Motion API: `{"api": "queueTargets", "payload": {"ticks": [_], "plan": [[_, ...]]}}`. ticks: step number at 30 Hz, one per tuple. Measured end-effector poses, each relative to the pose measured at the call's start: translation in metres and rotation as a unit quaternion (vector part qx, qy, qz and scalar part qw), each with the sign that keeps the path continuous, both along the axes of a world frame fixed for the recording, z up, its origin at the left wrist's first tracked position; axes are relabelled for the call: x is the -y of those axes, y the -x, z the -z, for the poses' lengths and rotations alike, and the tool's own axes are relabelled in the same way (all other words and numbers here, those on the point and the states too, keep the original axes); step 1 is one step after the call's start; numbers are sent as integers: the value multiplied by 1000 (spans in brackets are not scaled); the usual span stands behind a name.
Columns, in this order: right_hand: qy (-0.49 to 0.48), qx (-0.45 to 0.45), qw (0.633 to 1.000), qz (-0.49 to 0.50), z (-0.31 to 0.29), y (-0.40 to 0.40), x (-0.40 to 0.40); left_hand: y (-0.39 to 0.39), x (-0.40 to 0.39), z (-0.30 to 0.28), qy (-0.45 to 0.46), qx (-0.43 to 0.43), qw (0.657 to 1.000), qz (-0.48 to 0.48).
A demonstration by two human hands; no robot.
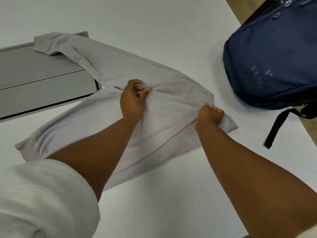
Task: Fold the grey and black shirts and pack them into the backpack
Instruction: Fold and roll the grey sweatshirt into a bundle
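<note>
Grey shirt [154, 117] on white counter [154, 23].
Left hand [133, 100] pinches shirt fabric; right hand [209, 115] clenches its edge; navy backpack [274, 66] beyond right hand.

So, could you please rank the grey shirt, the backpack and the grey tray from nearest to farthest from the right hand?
1. Grey shirt, gripped in the right hand.
2. Backpack, to its upper right.
3. Grey tray, far left.

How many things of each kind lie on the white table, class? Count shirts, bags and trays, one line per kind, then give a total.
Shirts: 1, the grey shirt, gripped by the left hand and right hand
Bags: 1, the blue backpack
Trays: 1, the grey tray
Total: 3
</note>
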State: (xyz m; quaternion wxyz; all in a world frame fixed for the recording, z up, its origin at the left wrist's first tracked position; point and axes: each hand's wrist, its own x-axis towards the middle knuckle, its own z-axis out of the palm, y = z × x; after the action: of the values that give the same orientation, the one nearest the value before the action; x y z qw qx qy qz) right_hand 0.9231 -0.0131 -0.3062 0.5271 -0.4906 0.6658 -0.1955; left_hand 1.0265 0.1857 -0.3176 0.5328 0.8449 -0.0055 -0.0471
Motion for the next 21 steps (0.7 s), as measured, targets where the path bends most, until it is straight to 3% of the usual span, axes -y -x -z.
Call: {"api": "queueTargets", "payload": {"ticks": [3, 6, 10, 14, 17, 21], "plan": [[14, -35, 999, -7, -4, 2, -20, 7, -7, 2, -12, 58, 998, -5], [-16, -57, 998, -34, -8, 6, -40, 31, -15, 10, -129, 104, 986, -25], [-85, -45, 993, -67, -13, 12, -61, 66, -35, 22, -233, 75, 969, -23], [-119, -8, 990, -79, -7, 20, -69, 72, -62, 26, -284, 42, 957, 48], [-92, -8, 993, -76, -7, 25, -71, 64, -69, 22, -290, 67, 949, 106], [-47, -35, 995, -80, -12, 30, -72, 54, -75, 10, -196, 51, 973, 108]]}}
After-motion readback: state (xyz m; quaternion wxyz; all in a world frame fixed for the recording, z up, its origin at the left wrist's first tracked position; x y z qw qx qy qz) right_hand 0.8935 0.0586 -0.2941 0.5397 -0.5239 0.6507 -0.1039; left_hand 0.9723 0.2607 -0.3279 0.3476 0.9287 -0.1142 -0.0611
